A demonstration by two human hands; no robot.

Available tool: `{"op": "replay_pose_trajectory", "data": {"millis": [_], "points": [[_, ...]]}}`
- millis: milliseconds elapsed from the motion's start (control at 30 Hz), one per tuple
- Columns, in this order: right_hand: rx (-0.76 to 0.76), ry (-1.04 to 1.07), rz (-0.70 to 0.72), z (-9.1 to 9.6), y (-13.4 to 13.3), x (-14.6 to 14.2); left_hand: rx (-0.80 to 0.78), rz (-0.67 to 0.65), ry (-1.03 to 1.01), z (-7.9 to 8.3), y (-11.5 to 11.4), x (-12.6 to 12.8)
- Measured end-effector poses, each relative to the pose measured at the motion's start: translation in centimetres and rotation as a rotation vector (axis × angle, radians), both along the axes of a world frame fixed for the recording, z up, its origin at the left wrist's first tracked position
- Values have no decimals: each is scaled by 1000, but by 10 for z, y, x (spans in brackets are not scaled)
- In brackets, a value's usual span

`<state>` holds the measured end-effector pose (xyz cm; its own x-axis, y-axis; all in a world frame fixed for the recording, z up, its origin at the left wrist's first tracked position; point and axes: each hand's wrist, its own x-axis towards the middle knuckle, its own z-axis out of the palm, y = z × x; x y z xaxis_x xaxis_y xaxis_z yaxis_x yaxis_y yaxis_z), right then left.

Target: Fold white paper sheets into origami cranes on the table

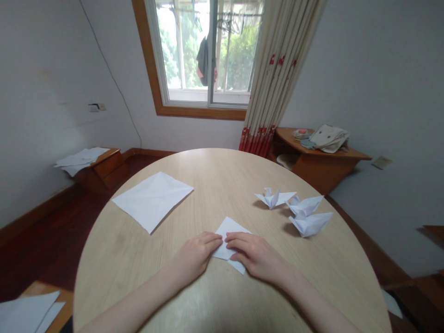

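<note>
A small folded piece of white paper [227,226] lies on the round table, with a flap sticking out at its lower right. At its left edge, my left hand [199,249] holds the paper down with fingers pressed together. My right hand [253,252] grips the right side, its fingers curved over the top and the thumb by the lower flap. The fingers hide part of the folds. To the right sit three folded paper cranes, one at the back [272,199], one in the middle [305,205] and one in front [308,225].
A larger creased white sheet [152,201] lies on the left of the wooden table [215,169]. Beyond the table stand a window, a curtain [270,92] and a corner cabinet [312,169] with a cloth bag [329,138]. More papers [31,310] rest at the lower left.
</note>
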<state>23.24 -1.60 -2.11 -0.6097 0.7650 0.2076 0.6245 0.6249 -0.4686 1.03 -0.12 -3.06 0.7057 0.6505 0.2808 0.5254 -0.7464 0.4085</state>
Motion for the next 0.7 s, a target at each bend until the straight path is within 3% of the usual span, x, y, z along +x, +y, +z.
{"op": "replay_pose_trajectory", "data": {"millis": [300, 700], "points": [[-19, 13, -21, 8, -1, -3, -140, 78, -62, 13, -7, 3], [45, 78, -101, -1, -3, -16, -115, 62, -119, 2, 1, 5]]}}
